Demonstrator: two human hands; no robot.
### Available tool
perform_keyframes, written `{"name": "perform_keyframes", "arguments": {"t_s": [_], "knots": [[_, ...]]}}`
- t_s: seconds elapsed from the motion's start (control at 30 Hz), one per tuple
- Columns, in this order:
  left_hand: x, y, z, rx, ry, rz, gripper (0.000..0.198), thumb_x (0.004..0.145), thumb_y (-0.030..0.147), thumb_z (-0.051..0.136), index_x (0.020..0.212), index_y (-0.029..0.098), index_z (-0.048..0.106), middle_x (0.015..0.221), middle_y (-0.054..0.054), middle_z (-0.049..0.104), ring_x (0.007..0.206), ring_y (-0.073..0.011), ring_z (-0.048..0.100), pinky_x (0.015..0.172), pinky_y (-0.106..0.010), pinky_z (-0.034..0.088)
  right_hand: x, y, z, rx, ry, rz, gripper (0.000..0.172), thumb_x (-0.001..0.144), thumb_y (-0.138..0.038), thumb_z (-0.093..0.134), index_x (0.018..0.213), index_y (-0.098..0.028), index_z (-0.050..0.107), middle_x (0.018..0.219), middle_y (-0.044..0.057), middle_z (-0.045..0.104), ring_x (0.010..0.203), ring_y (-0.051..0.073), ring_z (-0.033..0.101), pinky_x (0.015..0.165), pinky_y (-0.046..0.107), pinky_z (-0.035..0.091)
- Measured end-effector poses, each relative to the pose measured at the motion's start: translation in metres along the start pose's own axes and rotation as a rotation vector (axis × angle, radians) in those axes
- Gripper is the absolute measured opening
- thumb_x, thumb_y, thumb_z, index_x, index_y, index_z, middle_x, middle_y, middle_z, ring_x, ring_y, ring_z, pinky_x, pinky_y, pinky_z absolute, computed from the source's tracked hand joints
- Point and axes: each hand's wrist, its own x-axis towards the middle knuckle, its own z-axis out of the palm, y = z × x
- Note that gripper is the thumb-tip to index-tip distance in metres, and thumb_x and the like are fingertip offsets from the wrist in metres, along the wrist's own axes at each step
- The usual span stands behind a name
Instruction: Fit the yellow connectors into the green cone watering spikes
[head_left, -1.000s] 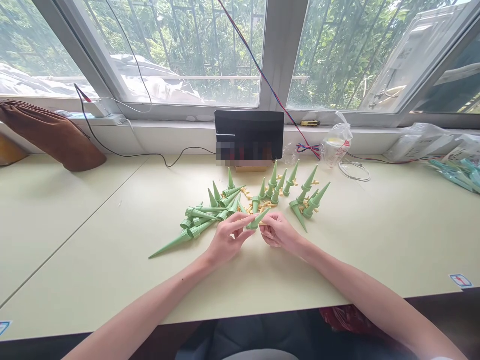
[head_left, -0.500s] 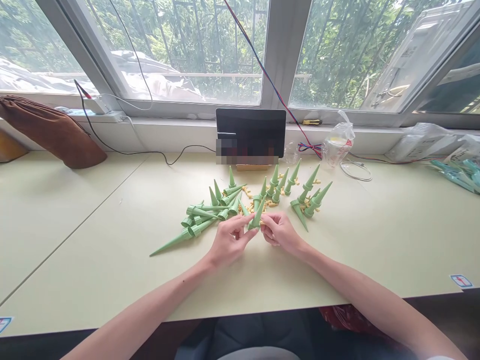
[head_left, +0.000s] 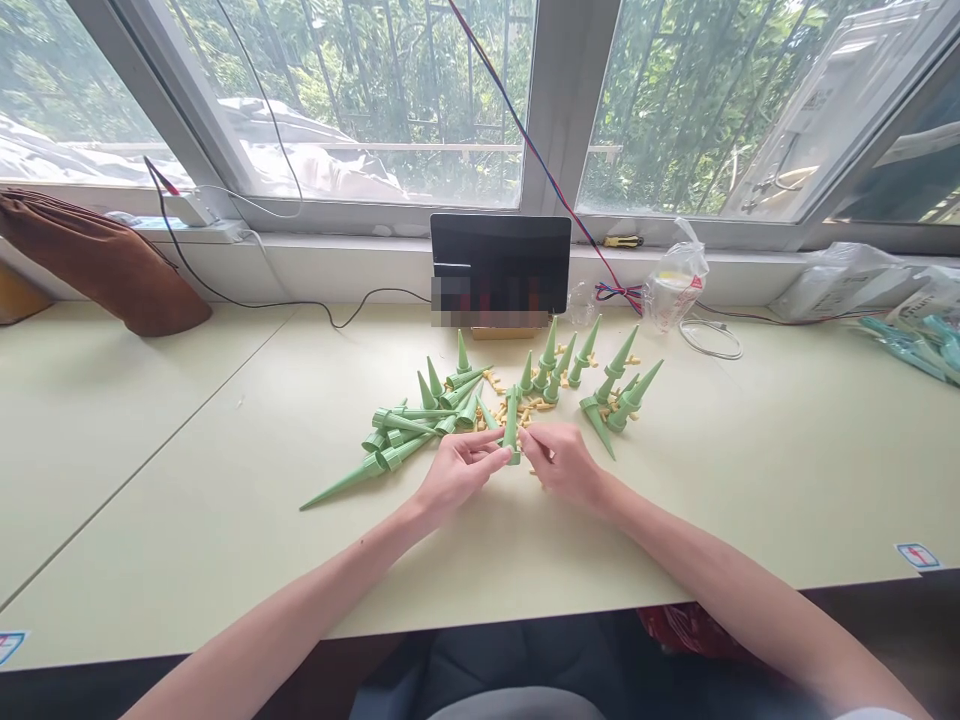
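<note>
My left hand point(head_left: 463, 468) pinches a green plant watering spike point(head_left: 511, 425) near its collar, the tip pointing up and away from me. My right hand point(head_left: 561, 460) is closed, its fingertips against the right side of that spike; what they hold, if anything, is hidden. Small yellow plastic valves point(head_left: 534, 406) lie scattered just beyond both hands, and a few show under my right hand. To the left is a pile of loose green spikes point(head_left: 405, 435). Several spikes with yellow valves fitted point(head_left: 551, 370) stand behind and to the right.
A dark tablet point(head_left: 499, 255) stands at the back of the table. Behind it runs the window sill with a yellow cutter point(head_left: 622, 242). A bagged cup point(head_left: 675, 285) and a white cable point(head_left: 711, 340) are right of it; a brown leather bag point(head_left: 150, 290) lies far left.
The spike in my left hand has turned more upright and seems slightly lower. My right hand has turned over more, now hiding its fingertips; yellow valves show beneath it.
</note>
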Motion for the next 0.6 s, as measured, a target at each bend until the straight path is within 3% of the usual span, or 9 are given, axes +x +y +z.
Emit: {"name": "perform_keyframes", "arguments": {"t_s": [0.17,0.33,0.47,0.6], "knots": [[0.0016,0.0026,-0.0021,-0.072,-0.04,-0.108,0.065,0.071,0.048,0.08,0.124,0.012,0.067,0.059,0.002,0.052,0.047,-0.0034,0.024,0.043,-0.021,0.019,0.0009,0.0061,-0.0031,-0.155,-0.022,-0.198,0.038,0.102,-0.024,0.033,0.064,-0.022,0.034,0.056,-0.003,0.035,0.051,0.012,0.029,0.052,0.027,0.024],[0.0026,0.0027,-0.0031,-0.105,-0.071,-0.147,0.061,0.072,0.048,0.079,0.12,0.012,0.069,0.06,0.0,0.055,0.046,-0.0034,0.024,0.044,-0.022,0.016,0.0022,0.0066,-0.0052,-0.203,-0.028,-0.24,0.037,0.102,-0.022,0.032,0.064,-0.022,0.033,0.056,-0.003,0.036,0.051,0.012,0.028,0.051,0.027,0.022],[0.0033,0.0007,-0.0033,-0.112,-0.047,-0.107,0.064,0.071,0.047,0.08,0.124,0.013,0.067,0.066,0.0,0.056,0.048,-0.0029,0.025,0.045,-0.022,0.018,0.0016,0.0054,-0.0017,-0.117,-0.017,-0.18,0.036,0.1,-0.022,0.035,0.064,-0.022,0.031,0.056,-0.004,0.035,0.05,0.012,0.029,0.052,0.027,0.023],[0.0045,-0.0037,-0.0029,-0.046,-0.029,-0.009,0.063,0.073,0.047,0.078,0.126,0.014,0.067,0.068,0.001,0.053,0.049,-0.0028,0.025,0.043,-0.02,0.02,0.0013,0.0003,0.0018,0.06,0.018,0.041,0.04,0.099,-0.03,0.039,0.061,-0.021,0.034,0.053,-0.004,0.036,0.048,0.011,0.03,0.051,0.026,0.026]]}}
